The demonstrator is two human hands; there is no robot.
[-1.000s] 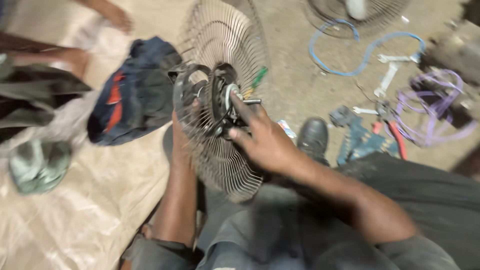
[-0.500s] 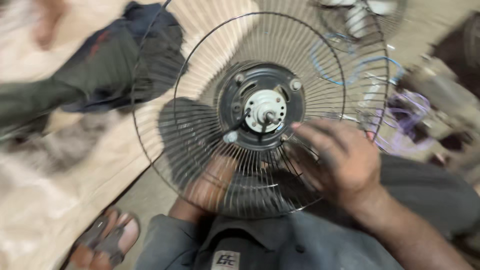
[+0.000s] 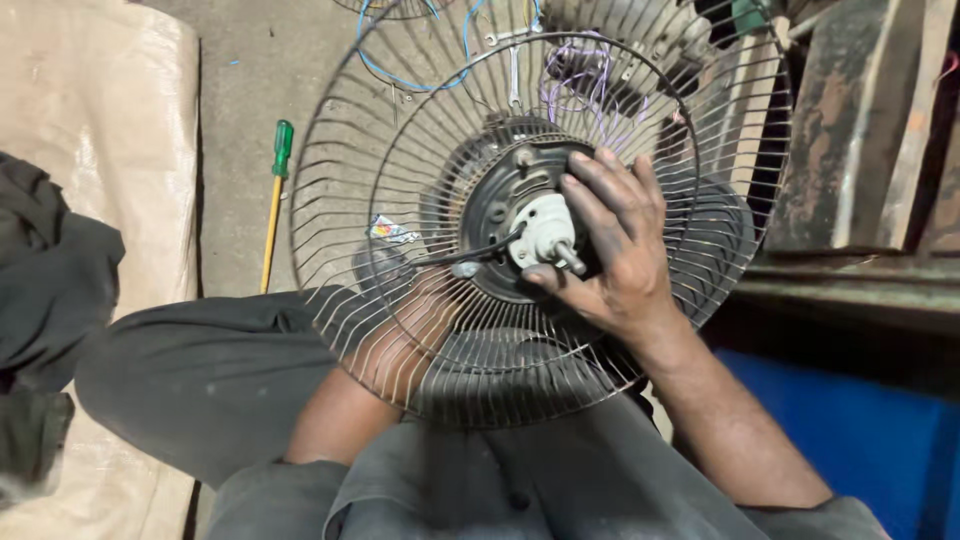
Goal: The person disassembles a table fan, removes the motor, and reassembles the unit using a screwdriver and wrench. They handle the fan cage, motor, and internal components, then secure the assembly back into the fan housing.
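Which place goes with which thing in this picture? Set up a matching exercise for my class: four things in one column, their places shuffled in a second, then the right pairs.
Things:
1. right hand
2. screwdriver
3. left forearm
4. tan sheet

Places:
A. behind the wire guard, seen through its wires
B. spread over the floor at the left edge
C. on the motor hub in the middle of the guard
D. lying on the bare floor left of the guard

Pairs: 1-C, 2-D, 3-A, 4-B
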